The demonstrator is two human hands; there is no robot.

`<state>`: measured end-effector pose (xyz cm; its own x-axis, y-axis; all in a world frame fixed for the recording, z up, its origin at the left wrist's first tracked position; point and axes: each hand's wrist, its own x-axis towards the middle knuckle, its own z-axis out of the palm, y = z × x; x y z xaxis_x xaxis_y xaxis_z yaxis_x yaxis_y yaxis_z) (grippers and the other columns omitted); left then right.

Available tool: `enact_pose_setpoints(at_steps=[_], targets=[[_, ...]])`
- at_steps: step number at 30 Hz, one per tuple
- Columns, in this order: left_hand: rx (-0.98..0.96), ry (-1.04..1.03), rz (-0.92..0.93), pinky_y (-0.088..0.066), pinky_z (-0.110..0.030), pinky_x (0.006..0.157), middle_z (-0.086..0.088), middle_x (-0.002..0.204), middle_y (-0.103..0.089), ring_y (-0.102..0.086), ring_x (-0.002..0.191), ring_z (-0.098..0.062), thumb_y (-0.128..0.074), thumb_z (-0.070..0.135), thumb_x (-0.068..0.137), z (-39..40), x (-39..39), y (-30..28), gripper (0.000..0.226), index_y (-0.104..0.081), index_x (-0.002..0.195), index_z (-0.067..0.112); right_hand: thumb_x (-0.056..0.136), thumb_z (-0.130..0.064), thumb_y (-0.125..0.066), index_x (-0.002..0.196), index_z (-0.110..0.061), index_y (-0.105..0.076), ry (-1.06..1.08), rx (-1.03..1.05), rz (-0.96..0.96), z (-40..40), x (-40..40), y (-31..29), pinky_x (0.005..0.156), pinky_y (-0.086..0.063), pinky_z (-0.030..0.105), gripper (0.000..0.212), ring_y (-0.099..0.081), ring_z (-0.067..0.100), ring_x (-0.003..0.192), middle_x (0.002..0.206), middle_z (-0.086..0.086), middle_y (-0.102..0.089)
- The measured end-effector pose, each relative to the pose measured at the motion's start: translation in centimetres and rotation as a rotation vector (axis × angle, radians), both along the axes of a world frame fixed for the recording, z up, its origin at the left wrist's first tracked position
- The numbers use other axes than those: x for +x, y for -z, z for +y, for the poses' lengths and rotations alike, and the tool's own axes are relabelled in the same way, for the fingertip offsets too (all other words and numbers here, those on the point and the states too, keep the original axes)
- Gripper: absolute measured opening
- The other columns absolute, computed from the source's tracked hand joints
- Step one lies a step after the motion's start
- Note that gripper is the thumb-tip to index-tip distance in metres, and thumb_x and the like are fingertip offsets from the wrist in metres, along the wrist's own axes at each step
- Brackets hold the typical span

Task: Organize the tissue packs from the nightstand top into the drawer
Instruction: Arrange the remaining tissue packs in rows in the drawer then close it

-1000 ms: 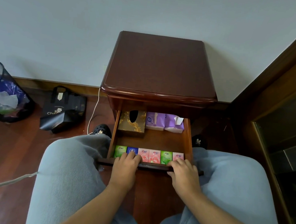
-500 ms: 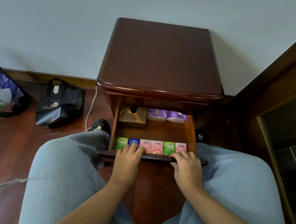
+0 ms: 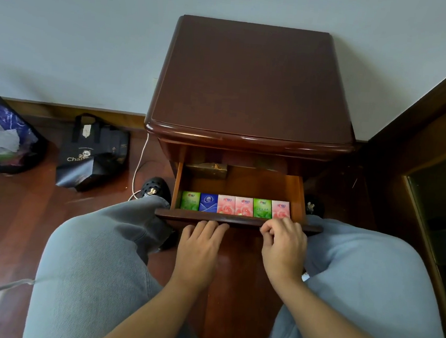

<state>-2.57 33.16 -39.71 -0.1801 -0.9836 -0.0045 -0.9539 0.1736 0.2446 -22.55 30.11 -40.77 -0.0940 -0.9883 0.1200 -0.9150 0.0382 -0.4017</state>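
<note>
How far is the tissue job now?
Done: six tissue packs stand in a row inside the drawer; the nightstand top shows none. In hand: left hand and right hand are at the drawer front. Left: closing the half-open drawer.

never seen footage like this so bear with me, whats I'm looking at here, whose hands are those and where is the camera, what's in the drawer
There is no machine here. A person wears a camera on the head, looking down, so you see their own arms and knees in grey trousers. In front stands a wooden nightstand with its drawer partly open. Inside, along the front, six small tissue packs stand in a row: green, blue, pink, pink, green, pink. A gold box sits at the back. The left hand rests its fingers against the drawer front; the right hand is at the front edge with fingers curled. Neither holds a pack. A black bag lies on the floor.
</note>
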Motion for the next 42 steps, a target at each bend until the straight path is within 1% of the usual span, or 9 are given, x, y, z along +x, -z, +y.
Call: enact_pose_setpoints(at_steps=[3,5,7,9,12,19,28,39,42], targets=[[0.034,-0.034,0.021,-0.047,-0.044,0.107,0.0,0.137,-0.063,-0.056,0.13,-0.023,-0.072,0.016,0.081,-0.7,0.0,-0.1,0.064,-0.059,0.143,0.022,0.085,-0.007,-0.078,0.096,-0.025,-0.075,-0.02,-0.01,-0.015,-0.4,-0.3,-0.1,0.082,-0.05,0.034,0.021,-0.058,0.018,0.092,0.098,-0.007,-0.063],[0.048,-0.051,0.027,-0.042,-0.045,0.114,0.0,0.145,-0.056,-0.049,0.138,-0.021,-0.07,0.018,0.084,-1.2,0.0,0.0,0.069,-0.052,0.15,0.024,0.087,-0.006,-0.076,0.113,-0.02,-0.078,-0.059,0.01,0.002,-0.4,-0.5,-0.3,0.093,-0.055,0.038,0.029,-0.062,0.02,0.105,0.108,-0.003,-0.065],[0.062,-0.053,0.026,-0.038,-0.046,0.119,0.0,0.153,-0.048,-0.041,0.146,-0.021,-0.069,0.02,0.086,-1.7,0.0,0.2,0.076,-0.041,0.157,0.025,0.088,-0.003,-0.074,0.131,-0.017,-0.073,-0.096,0.055,0.015,-0.3,-0.6,-0.2,0.117,-0.044,0.048,0.046,-0.061,0.024,0.122,0.123,0.0,-0.064],[0.083,-0.037,0.003,-0.033,-0.046,0.122,-0.002,0.161,-0.038,-0.031,0.152,-0.021,-0.067,0.022,0.09,-2.3,0.1,0.7,0.082,-0.029,0.163,0.026,0.088,-0.001,-0.071,0.145,-0.017,-0.062,-0.117,0.113,0.054,-0.3,-0.5,-0.1,0.128,-0.023,0.05,0.06,-0.055,0.025,0.136,0.14,0.001,-0.059],[0.121,-0.003,-0.049,-0.025,-0.047,0.126,-0.003,0.169,-0.023,-0.016,0.158,-0.021,-0.061,0.023,0.095,-3.3,0.5,1.5,0.089,-0.008,0.166,0.025,0.089,-0.001,-0.065,0.156,-0.017,-0.048,-0.126,0.179,0.071,-0.6,-0.1,0.1,0.13,-0.009,0.047,0.071,-0.036,0.028,0.153,0.159,-0.001,-0.045],[0.188,0.013,-0.161,-0.006,-0.054,0.129,-0.006,0.171,0.019,0.028,0.155,-0.023,-0.054,0.026,0.099,-5.7,1.4,2.5,0.101,0.027,0.159,0.021,0.092,-0.01,-0.059,0.164,-0.017,-0.029,-0.152,0.221,0.131,-3.1,0.2,0.6,0.131,-0.003,0.05,0.078,-0.018,0.022,0.16,0.171,-0.002,-0.026],[0.154,0.004,-0.147,-0.004,-0.052,0.129,-0.008,0.172,0.016,0.026,0.156,-0.025,-0.053,0.022,0.096,-8.9,1.6,3.6,0.104,0.03,0.158,0.02,0.099,-0.016,-0.051,0.167,-0.021,0.002,-0.16,0.301,0.137,-5.9,0.9,2.1,0.131,0.006,0.047,0.087,0.003,0.016,0.162,0.175,-0.004,0.007],[0.162,-0.005,-0.178,-0.006,-0.051,0.129,-0.011,0.172,0.017,0.028,0.154,-0.025,-0.058,0.033,0.095,-10.4,1.4,4.2,0.11,0.032,0.157,0.018,0.097,-0.012,-0.055,0.168,-0.021,-0.005,-0.153,0.291,0.059,-7.4,1.4,2.4,0.131,0.005,0.046,0.087,-0.003,0.017,0.162,0.175,-0.005,0.005],[0.145,0.002,-0.191,-0.006,-0.051,0.129,-0.012,0.172,0.015,0.024,0.156,-0.026,-0.055,0.03,0.095,-10.7,1.6,3.8,0.106,0.029,0.159,0.019,0.095,-0.007,-0.058,0.167,-0.02,-0.014,-0.147,0.227,-0.03,-7.6,1.2,2.2,0.132,-0.004,0.044,0.086,-0.009,0.015,0.161,0.175,-0.003,-0.007]])
